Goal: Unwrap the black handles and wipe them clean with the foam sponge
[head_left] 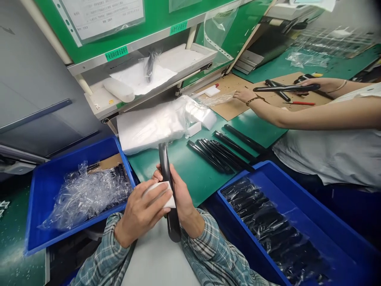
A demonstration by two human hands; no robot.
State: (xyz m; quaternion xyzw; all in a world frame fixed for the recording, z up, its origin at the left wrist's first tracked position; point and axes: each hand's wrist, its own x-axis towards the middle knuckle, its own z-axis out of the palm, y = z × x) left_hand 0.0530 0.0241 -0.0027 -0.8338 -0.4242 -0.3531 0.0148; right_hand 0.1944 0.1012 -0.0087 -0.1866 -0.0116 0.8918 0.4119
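Observation:
A long glossy black plastic part (pixel 173 224) stands nearly upright in front of my body, its lower end toward me. My right hand (pixel 185 198) is wrapped round its middle from the right. With my left hand (pixel 143 210) I press a white sponge block (pixel 170 201) against the part's face, fingers closed over the block. On the green table just beyond lie several similar black parts (pixel 220 153), side by side and slanting toward me. What the black part belongs to cannot be made out.
At left a blue bin (pixel 80 149) holds crumpled clear plastic bags (pixel 89 194). Another blue bin (pixel 321 222) at right holds bagged black parts (pixel 276 226). White foam sheets (pixel 151 127) lie below a shelf (pixel 166 87). A co-worker's arms (pixel 276 113) reach over cardboard (pixel 229 107), one hand holding a black part.

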